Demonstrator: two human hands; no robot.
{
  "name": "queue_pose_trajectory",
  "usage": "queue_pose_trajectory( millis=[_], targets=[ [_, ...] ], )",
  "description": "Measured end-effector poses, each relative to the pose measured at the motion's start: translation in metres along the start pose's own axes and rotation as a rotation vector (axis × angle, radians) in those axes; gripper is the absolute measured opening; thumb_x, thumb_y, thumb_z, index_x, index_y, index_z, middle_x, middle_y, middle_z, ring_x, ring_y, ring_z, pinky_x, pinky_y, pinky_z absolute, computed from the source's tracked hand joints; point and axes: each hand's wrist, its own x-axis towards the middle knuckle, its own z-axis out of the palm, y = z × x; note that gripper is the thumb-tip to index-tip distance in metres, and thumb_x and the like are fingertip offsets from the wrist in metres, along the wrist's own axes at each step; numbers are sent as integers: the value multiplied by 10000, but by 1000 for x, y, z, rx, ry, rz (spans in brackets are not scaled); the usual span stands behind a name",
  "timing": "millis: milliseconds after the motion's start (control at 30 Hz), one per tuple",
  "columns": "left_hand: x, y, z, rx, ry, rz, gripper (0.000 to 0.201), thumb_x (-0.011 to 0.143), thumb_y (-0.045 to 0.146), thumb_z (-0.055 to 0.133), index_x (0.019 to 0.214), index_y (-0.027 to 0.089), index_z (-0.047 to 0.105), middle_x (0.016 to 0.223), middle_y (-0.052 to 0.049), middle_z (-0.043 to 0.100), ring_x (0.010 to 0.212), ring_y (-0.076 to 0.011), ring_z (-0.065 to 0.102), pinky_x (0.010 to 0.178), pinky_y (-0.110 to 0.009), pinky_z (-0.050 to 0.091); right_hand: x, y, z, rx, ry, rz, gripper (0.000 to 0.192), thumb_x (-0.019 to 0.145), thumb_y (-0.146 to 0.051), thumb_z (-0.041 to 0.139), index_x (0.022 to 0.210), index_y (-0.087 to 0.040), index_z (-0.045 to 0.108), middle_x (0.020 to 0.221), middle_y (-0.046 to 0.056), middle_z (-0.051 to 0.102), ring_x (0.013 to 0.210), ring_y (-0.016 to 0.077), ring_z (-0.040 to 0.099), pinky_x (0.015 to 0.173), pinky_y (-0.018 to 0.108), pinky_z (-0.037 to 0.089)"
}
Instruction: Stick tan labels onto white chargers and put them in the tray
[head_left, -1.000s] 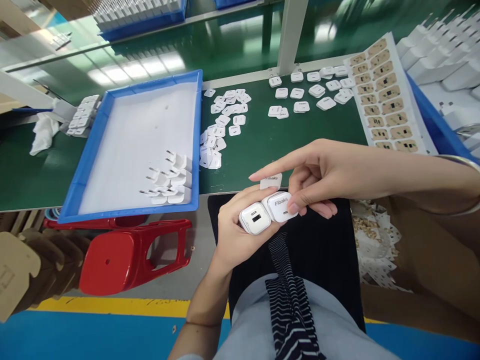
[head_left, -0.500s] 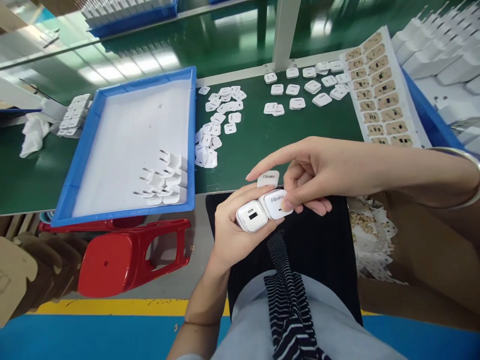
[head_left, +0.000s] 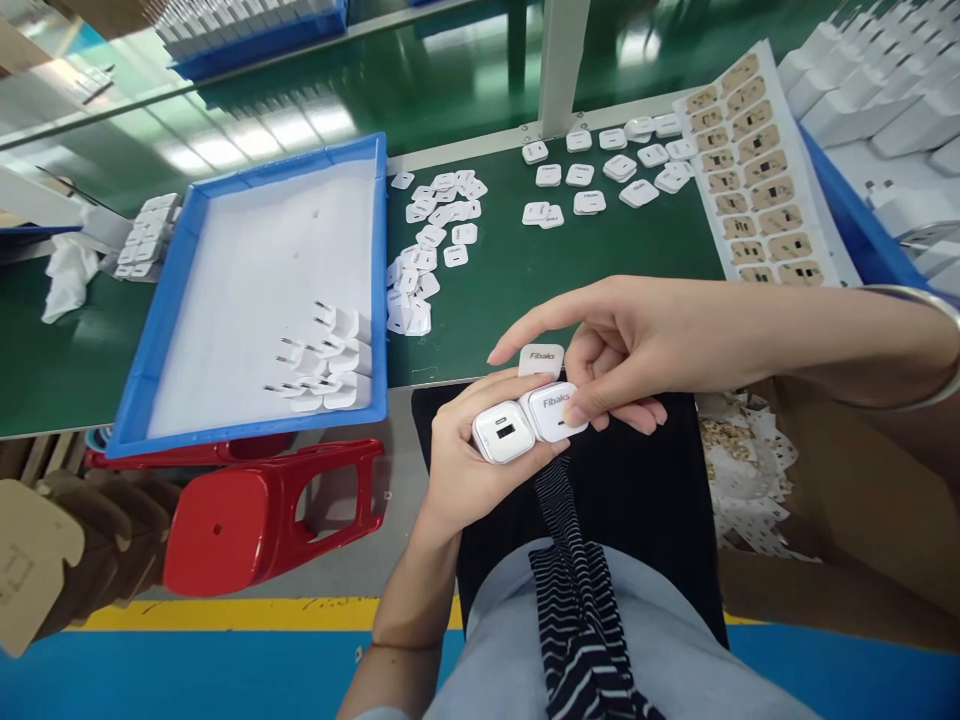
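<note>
Head view, just off the near edge of the green desk (head_left: 525, 290), above the person's lap: one white charger block (head_left: 529, 424), cube-shaped with rounded corners and a glossy shell. Its face toward the camera carries a single small dark port set in a rounded square panel; the adjoining face bears the grey printed word "Fibaks". The left hand (head_left: 469, 462) cups the block from below and behind, fingers curled up around its far side, thumb hidden under it. The right hand (head_left: 626, 352) comes in from the right, thumb pressed on the printed face near its right edge, index finger stretched out straight to the left above the block, remaining fingers folded beneath. A small white film label (head_left: 541, 359), also printed "Fibaks", stands just behind the block, under the outstretched index finger; which fingers hold it cannot be told.

Left half of the desk: a blue tray (head_left: 375, 300) with a white liner, holding a cluster of white two-pin chargers (head_left: 324, 370) at its near right corner. Just right of the tray, a loose heap of white peeled labels (head_left: 427, 245). Toward the far edge, a scatter of white rounded caps (head_left: 592, 175). At the far right corner, a sheet of tan stickers (head_left: 750, 170). Below the desk's near left edge, a red plastic stool (head_left: 262, 515).
</note>
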Motion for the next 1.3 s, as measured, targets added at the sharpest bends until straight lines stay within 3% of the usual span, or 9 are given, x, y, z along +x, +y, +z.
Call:
queue_pose_trajectory(
  millis=[200, 467, 567, 667, 800, 900, 1033, 1300],
  targets=[
    [0, -1, 1, 3, 5, 10, 437, 674, 178, 911, 1087, 250, 788, 1094, -49, 796, 1022, -211, 745, 932, -324, 605, 1, 5, 3, -86, 110, -75, 343, 677, -144, 851, 1002, -232, 789, 524, -75, 575, 421, 73, 547, 395, 182, 433],
    [-1, 0, 3, 36, -5, 24, 443, 679, 168, 905, 1097, 255, 788, 1105, -46, 796, 1052, -214, 742, 969, -331, 599, -1, 8, 3, -63, 61, 8, 358, 685, -140, 837, 1022, -242, 773, 516, -82, 563, 394, 66, 506, 386, 193, 380],
    [-2, 1, 1, 25, -7, 19, 437, 680, 167, 903, 1092, 261, 791, 1123, -45, 793, 1061, -217, 742, 956, -322, 601, -3, 9, 4, -80, 82, 75, 496, 683, -183, 857, 1156, -251, 724, 504, -104, 525, 375, 61, 471, 381, 199, 333],
    [-2, -2, -3, 3, 13, 28, 452, 678, 176, 904, 1105, 264, 789, 1135, -48, 794, 1068, -227, 743, 954, -327, 599, -5, 11, 7, -102, 114, 100, 720, 728, -260, 853, 1392, -266, 576, 495, -131, 487, 371, 61, 450, 385, 193, 309],
    [0, -6, -6, -11, -13, 44, 435, 671, 204, 912, 1087, 252, 794, 1110, -56, 800, 1053, -235, 749, 941, -334, 602, -8, 14, 14, 26, 77, 100, 849, 794, -331, 817, 1531, -245, 405, 616, -90, 607, 486, 92, 572, 460, 205, 432],
    [0, -3, -3, 37, -15, 77, 424, 685, 203, 903, 1090, 253, 789, 1119, -54, 796, 1046, -228, 747, 937, -333, 600, -7, 15, 18, 93, 94, 102, 767, 787, -349, 826, 1461, -214, 484, 626, -80, 609, 500, 85, 566, 491, 205, 462],
    [-1, -1, -1, 105, -24, 125, 425, 705, 174, 885, 1106, 262, 778, 1126, -45, 794, 1032, -213, 745, 929, -332, 601, -4, 22, 19, 166, 70, 126, 652, 754, -315, 855, 1335, -183, 591, 611, -83, 583, 473, 64, 516, 453, 184, 408],
    [-6, -3, -7, 83, 10, 172, 446, 695, 256, 911, 1120, 278, 777, 1114, -52, 799, 1016, -244, 758, 913, -377, 615, -13, 27, 21, 302, -27, 29, 495, 956, -442, 654, 1375, -187, 587, 739, -25, 642, 596, 93, 600, 565, 215, 492]
  ],
)
